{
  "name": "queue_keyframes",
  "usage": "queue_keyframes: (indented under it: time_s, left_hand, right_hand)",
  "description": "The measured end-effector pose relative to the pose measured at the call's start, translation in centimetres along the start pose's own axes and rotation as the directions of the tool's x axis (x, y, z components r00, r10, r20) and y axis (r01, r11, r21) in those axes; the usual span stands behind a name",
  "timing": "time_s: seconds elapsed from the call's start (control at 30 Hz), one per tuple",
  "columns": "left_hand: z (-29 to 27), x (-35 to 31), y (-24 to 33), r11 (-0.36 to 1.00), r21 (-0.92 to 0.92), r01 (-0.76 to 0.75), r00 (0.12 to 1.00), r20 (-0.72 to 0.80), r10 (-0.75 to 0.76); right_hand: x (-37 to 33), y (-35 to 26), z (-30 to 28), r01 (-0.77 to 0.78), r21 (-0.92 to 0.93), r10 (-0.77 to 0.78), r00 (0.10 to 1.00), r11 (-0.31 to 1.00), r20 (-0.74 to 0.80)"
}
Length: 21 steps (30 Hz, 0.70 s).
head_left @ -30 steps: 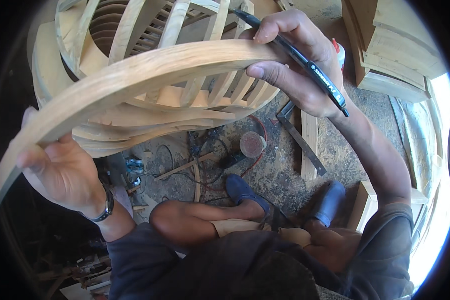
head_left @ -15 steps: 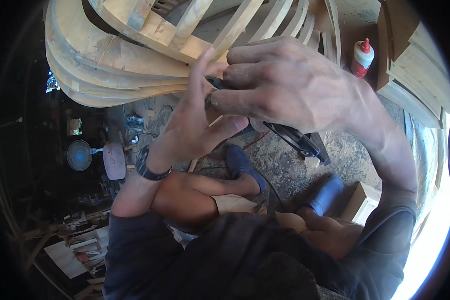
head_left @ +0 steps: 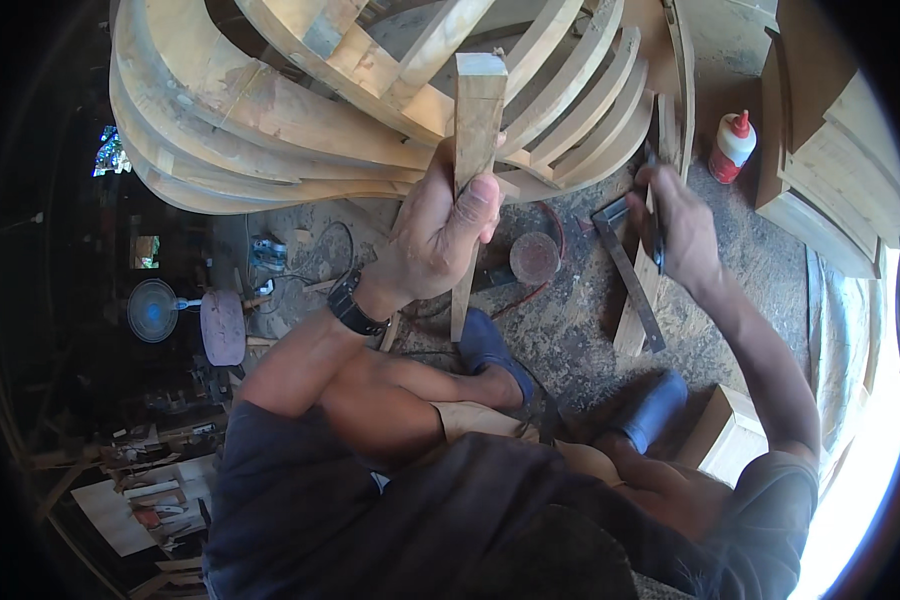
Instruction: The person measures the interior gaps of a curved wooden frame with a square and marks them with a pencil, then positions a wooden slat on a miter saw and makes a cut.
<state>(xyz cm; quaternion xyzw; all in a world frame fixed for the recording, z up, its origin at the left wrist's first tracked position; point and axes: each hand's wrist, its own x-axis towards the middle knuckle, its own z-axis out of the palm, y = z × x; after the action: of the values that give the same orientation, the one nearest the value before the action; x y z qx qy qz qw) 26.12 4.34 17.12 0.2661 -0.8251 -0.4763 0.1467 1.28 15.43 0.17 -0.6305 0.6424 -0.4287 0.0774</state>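
My left hand [head_left: 440, 225], with a dark watch on its wrist, is closed round a tapered wooden piece [head_left: 479, 120]. The piece stands up from the fist, its pale cut end on top, and its narrow lower end shows below the hand. Off to the right, my right hand [head_left: 685, 225] is closed on a dark slim tool [head_left: 657, 240]; its kind is hard to make out, as the fingers cover much of it. Below that hand a dark metal square [head_left: 632, 285] rests on the floor, partly over a light wood strip [head_left: 630, 330].
A curved, ribbed wooden frame [head_left: 270, 115] spans the far side. A white and red glue bottle [head_left: 733, 148] stands near wooden boxes [head_left: 820, 190] at the right. A round container [head_left: 534, 258] and a red cord are on the dusty floor. At the left is a fan [head_left: 153, 311].
My hands, close together before, are now apart. The right hand has moved right with the dark tool, and the wooden piece in my left hand has come into clear view.
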Motion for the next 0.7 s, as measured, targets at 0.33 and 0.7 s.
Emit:
queue_keyframes:
  time_s: [0.33, 0.7]
  left_hand:
    - [0.4, 1.1, 2.8, 0.987, -0.118, -0.112, 0.987, -0.13, 0.096]
    - [-1.6, 1.7, 2.4, 0.959, -0.256, -0.121, 0.966, -0.252, 0.054]
  right_hand:
    - [-13.4, 4.1, 7.9, -0.218, -0.327, 0.385, 0.667, 0.92, 0.638]
    - [3.5, -0.2, -13.5, -0.179, -0.103, 0.201, 0.706, 0.978, 0.679]
